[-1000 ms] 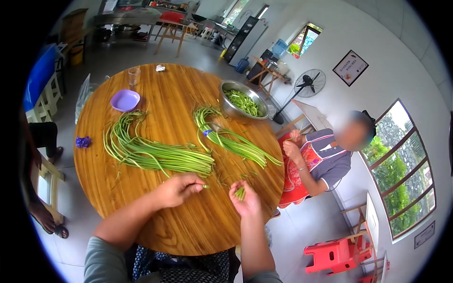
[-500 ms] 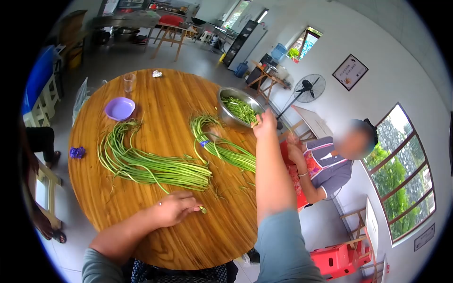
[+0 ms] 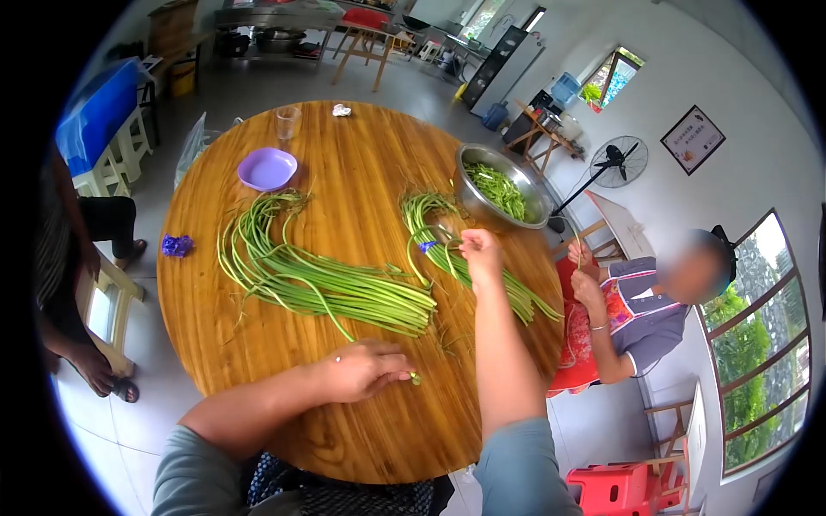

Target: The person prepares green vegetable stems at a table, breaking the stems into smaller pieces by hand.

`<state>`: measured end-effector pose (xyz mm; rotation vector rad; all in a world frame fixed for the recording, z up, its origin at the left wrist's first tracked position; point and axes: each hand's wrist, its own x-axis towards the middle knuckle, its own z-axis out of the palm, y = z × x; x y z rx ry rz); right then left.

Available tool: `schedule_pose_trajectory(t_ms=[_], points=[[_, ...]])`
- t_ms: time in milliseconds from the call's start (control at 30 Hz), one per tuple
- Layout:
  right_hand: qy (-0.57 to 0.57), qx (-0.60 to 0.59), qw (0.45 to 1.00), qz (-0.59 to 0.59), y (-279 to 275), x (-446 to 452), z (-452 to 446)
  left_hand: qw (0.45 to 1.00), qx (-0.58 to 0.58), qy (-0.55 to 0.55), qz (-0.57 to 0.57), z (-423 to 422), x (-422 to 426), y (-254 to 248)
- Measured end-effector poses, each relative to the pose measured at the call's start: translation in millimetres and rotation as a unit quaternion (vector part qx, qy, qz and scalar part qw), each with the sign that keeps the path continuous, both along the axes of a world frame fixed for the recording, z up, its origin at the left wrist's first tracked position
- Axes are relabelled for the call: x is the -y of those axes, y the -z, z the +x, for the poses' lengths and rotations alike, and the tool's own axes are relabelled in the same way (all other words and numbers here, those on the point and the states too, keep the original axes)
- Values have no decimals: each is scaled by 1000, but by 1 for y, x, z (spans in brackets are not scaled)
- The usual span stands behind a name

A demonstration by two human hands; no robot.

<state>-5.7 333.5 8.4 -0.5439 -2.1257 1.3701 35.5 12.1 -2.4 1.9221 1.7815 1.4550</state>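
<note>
My left hand (image 3: 366,371) is closed on a green stem, whose cut end pokes out past the fingertips over the near side of the table. A loose pile of long green stems (image 3: 344,288) lies just beyond it. My right hand (image 3: 480,249) is over a second bundle of stems (image 3: 525,297), beside its blue tie (image 3: 428,246); its fingers are partly curled, with nothing visible in them. Cut green pieces (image 3: 497,191) fill much of the metal bowl (image 3: 471,206) behind that hand.
On the round wooden table (image 3: 379,138) are a purple dish (image 3: 268,169), a clear cup (image 3: 287,122), white crumpled paper (image 3: 342,110) and a blue-purple crumpled item (image 3: 177,246). A seated person (image 3: 654,301) at right holds a stem. Another person (image 3: 86,258) is at left.
My right hand has gone from my near side to the bowl, then back to the tied bundle; the pieces it held are no longer visible. My left hand still holds its stem. The view has shifted.
</note>
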Motion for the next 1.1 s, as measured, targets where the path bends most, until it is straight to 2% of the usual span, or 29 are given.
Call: schedule_pose_trajectory(t_ms=[67,200,267,333,367,400,467,533,600,667,767,833,867,900,933,967,1000,1033,1067,1100], points=[[14,19,981,192,8,-11,-19,1000,-1,3,-2,0,2,-1],[44,85,953,287,17,-32,-51,999,-33,-10,-4,-2,1,3],[70,87,957,268,22,-46,-65,998,-47,-22,24,-2,0,6],[86,48,947,306,25,-53,-76,998,-57,-23,17,-3,1,6],[91,108,927,348,22,-54,-74,999,-53,-10,-4,-4,2,6],[86,105,929,345,24,-53,-76,998,-50,2,-24,-4,3,5],[151,253,867,402,38,-62,-84,998,-53,4,-34,-6,4,3],[165,249,881,367,48,-68,-88,997,-64,18,-42,-7,5,2],[161,209,877,401,54,-68,-86,998,-68,9,-15,-6,1,7],[126,75,897,416,30,-44,-77,997,-73,-9,15,-8,0,6],[100,-137,922,348,-38,7,-55,997,-71,2,1,-8,3,3],[141,-130,855,481,-63,-12,-54,997,-73,14,2,-7,3,4],[152,-75,859,483,-68,-24,-52,997,-76,3,-11,-4,4,5],[124,-71,882,449,-81,-23,-45,998,-64,-8,23,-5,4,5],[109,-95,877,458,-87,-18,-40,996,-55,-21,62,-7,4,2],[55,-32,944,323,-106,23,-23,995,-64,-36,60,-7,5,-1],[-19,-22,951,308,-101,56,-6,992,-53,-54,103,-5,6,-5],[-93,-9,953,287,-96,89,10,986,-43,-69,146,-4,7,-7],[-176,-54,904,385,-69,106,21,986,-50,-73,143,-5,8,-7],[-218,-30,890,399,-47,131,30,987,14,-61,148,-6,9,-5]])
